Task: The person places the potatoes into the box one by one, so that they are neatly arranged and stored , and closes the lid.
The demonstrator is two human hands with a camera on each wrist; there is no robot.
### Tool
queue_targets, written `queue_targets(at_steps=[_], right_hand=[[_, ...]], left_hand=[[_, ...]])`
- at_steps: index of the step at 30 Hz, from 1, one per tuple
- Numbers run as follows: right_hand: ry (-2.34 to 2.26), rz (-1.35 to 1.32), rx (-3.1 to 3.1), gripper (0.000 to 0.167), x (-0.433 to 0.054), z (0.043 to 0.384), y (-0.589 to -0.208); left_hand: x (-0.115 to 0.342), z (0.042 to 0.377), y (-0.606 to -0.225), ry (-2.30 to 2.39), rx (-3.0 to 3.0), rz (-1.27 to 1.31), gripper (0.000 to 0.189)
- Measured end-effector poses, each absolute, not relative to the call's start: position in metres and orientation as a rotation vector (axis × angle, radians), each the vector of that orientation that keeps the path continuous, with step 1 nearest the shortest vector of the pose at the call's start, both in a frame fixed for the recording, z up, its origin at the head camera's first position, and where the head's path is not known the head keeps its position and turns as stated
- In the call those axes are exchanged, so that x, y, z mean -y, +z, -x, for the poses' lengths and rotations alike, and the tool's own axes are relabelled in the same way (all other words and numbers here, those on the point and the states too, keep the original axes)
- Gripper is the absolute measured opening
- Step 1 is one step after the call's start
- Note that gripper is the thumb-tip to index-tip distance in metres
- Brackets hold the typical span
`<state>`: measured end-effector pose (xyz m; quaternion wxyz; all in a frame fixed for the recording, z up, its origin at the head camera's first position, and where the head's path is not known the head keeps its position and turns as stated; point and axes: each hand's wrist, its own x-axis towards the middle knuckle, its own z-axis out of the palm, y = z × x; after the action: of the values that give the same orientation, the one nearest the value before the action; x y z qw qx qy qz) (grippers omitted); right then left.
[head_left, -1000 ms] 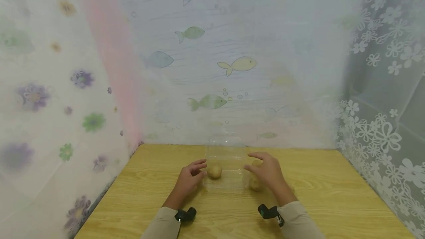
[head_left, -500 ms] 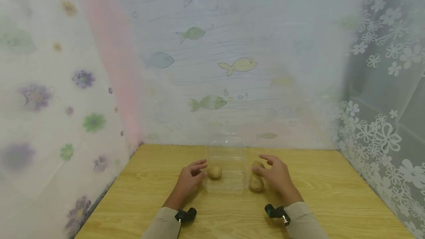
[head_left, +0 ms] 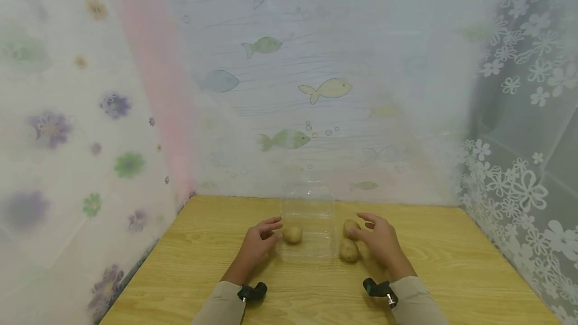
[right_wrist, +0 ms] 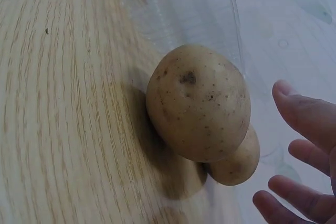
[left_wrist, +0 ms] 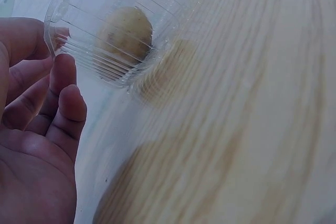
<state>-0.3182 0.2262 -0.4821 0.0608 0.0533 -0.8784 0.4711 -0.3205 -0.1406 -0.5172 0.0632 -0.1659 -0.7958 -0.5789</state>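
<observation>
A hinged clear plastic box (head_left: pixel 311 251) stands on the table, its lid (head_left: pixel 308 200) raised at the back. One potato (head_left: pixel 293 235) lies inside at the left. My left hand (head_left: pixel 257 245) pinches the box's left rim (left_wrist: pixel 48 27) between thumb and fingers. Right of the box, a near potato (head_left: pixel 348 250) and a farther potato (head_left: pixel 350 228) lie close together on the table. My right hand (head_left: pixel 381 239) is beside them, fingers spread and holding nothing. In the right wrist view, the near potato (right_wrist: pixel 198 103) partly covers the farther one (right_wrist: pixel 236 162).
The wood-grain table (head_left: pixel 217 214) ends at a back curtain (head_left: pixel 384 164) printed with fish. Floral sheets (head_left: pixel 58 174) hang along the left and right sides. Each wrist wears a small black camera (head_left: pixel 257 291).
My right hand has drawn back to the right from the box's right side, and the two potatoes there show more plainly. My left hand stays at the box's rim.
</observation>
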Motion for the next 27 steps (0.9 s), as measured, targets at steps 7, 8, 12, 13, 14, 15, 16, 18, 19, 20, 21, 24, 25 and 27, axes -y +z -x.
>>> queue_targets(at_steps=[7,8,12,13,14,15,16,18,19,20,21,24,25,27], right_hand=[[1.401,-0.157,2.682,0.068,-0.225,0.318,-0.484],[1.387,-0.157,2.691,0.068,-0.224,0.319,-0.484],[1.289,-0.168,2.729,0.067,-0.221,0.319,-0.486],[1.266,-0.162,2.734,0.066,-0.221,0.320,-0.487],[1.240,-0.161,2.739,0.065,-0.220,0.320,-0.487],[1.218,-0.159,2.743,0.065,-0.220,0.320,-0.487],[1.198,-0.163,2.743,0.064,-0.219,0.320,-0.488],[1.172,-0.165,2.743,0.063,-0.219,0.320,-0.489],[1.170,-0.160,2.742,0.062,-0.218,0.320,-0.489],[1.159,-0.165,2.742,0.061,-0.218,0.320,-0.490],[1.153,-0.166,2.740,0.061,-0.217,0.320,-0.490],[1.130,-0.171,2.747,0.060,-0.216,0.319,-0.491],[1.113,-0.172,2.751,0.060,-0.215,0.319,-0.491],[1.078,-0.170,2.763,0.060,-0.215,0.318,-0.492]], left_hand=[[0.141,0.322,-0.518,-1.775,2.392,0.513,0.035],[0.141,0.323,-0.518,-1.776,2.388,0.517,0.036],[0.141,0.323,-0.519,-1.772,2.381,0.532,0.036],[0.141,0.323,-0.519,-1.766,2.379,0.537,0.036],[0.141,0.323,-0.520,-1.766,2.376,0.539,0.036],[0.141,0.323,-0.520,-1.764,2.374,0.541,0.035],[0.141,0.323,-0.520,-1.763,2.376,0.539,0.035],[0.142,0.323,-0.520,-1.762,2.369,0.545,0.035],[0.142,0.323,-0.520,-1.763,2.372,0.544,0.035],[0.142,0.323,-0.520,-1.763,2.380,0.539,0.035],[0.142,0.323,-0.519,-1.762,2.386,0.538,0.035],[0.142,0.322,-0.518,-1.769,2.396,0.530,0.035],[0.142,0.322,-0.518,-1.775,2.401,0.523,0.035],[0.142,0.322,-0.517,-1.792,2.396,0.520,0.035]])
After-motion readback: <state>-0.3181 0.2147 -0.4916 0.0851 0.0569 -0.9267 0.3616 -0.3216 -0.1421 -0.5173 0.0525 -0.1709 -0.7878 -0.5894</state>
